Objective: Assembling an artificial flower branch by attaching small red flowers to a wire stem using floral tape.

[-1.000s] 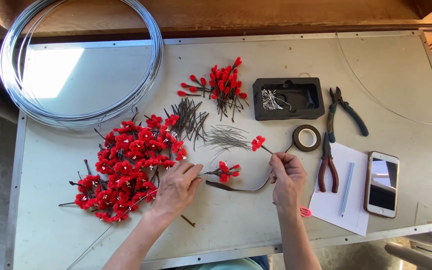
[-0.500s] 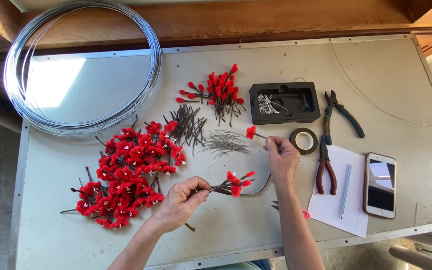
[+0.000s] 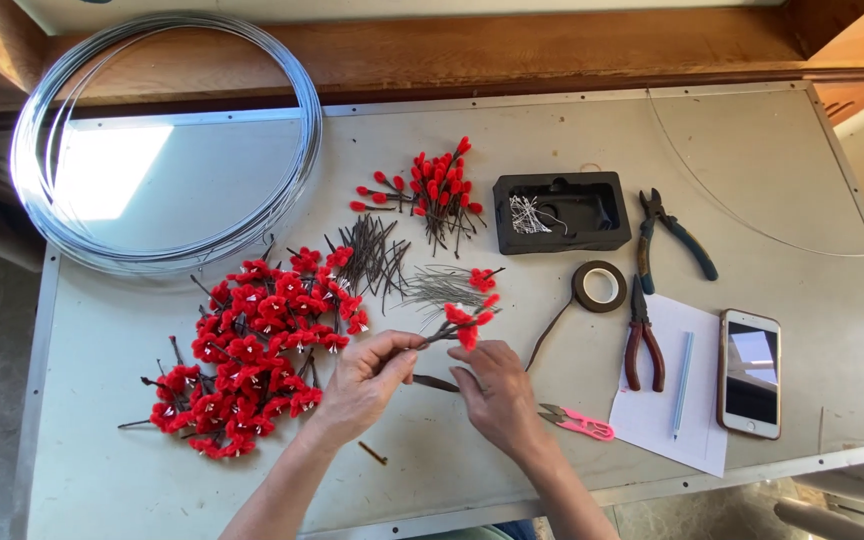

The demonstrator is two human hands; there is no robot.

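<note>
Grey and sunlit, the metal worktable [image 3: 152, 470] carried a big wire coil [image 3: 164, 140] at its far left. Your left hand [image 3: 367, 380] pinched the stem of a small red flower sprig [image 3: 464, 322], its blooms pointing far and right. Your right hand [image 3: 497, 385], just beside it, had fingers pressed together on the same stem. A heap of red flowers [image 3: 247, 350] lay left; tape roll [image 3: 599, 286] and red-handled pliers [image 3: 642, 340] right.
</note>
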